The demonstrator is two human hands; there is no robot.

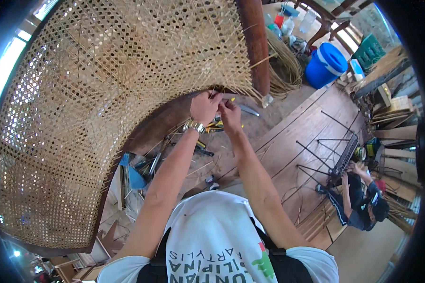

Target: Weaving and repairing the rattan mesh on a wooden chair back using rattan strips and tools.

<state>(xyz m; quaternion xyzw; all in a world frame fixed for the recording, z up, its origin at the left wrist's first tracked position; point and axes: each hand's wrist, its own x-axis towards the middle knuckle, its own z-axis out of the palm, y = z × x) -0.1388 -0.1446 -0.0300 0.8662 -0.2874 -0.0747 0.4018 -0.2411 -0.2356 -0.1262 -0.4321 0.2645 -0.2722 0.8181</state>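
A large woven cane panel (141, 61) with open holes spreads across the upper left, set in a curved dark wooden frame (148, 125). Loose strand ends stick out along its near right edge. At this edge, where the curve meets the upright wooden rail (257, 47), my two hands work close together. My left hand (206, 107), wearing a metal watch (194, 125), is closed with its fingertips at the cane edge. Beside it, my right hand (230, 114) is pinched, its fingertips almost touching the left ones. Whatever lies between the fingertips is too small to make out.
Below my hands lie several yellow-and-black hand tools (216, 126) and a blade (249, 110). A coil of cane strands (285, 66) and a blue lidded bucket (325, 65) stand at upper right. At right, another person (363, 200) handles a dark rack with thin legs (342, 160).
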